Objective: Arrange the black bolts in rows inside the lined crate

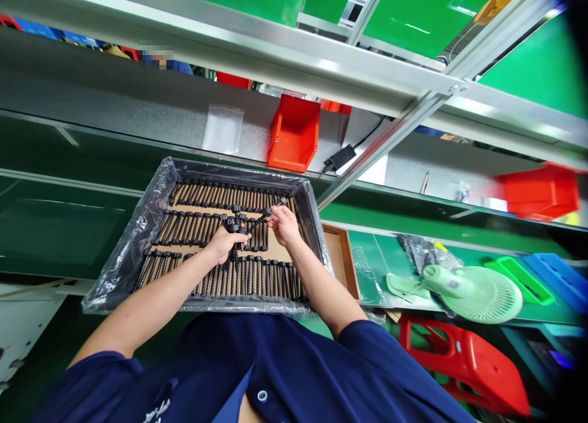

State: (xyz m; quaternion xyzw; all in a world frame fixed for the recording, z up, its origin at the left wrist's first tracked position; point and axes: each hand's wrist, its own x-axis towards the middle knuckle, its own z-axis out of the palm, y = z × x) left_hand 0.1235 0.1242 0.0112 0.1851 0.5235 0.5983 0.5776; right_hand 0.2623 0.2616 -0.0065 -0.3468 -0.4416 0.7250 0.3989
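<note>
A tray (138, 239) lined with black plastic film sits in front of me, holding several rows of long black bolts (206, 227) laid on brown cardboard. My left hand (225, 244) is closed round a bundle of black bolts (235, 224) with their heads up, above the tray's middle. My right hand (283, 224) pinches a single black bolt (269, 213) near its head, held slanted just right of the bundle. Both forearms reach in from my dark blue shirt at the bottom.
A brown cardboard box (342, 258) adjoins the tray's right side. A red bin (294, 132) and a clear bag (223, 129) stand on the shelf behind. To the right lie a green fan (478, 291), a red stool (459, 362) and another red bin (539, 193). A person is partly visible far behind.
</note>
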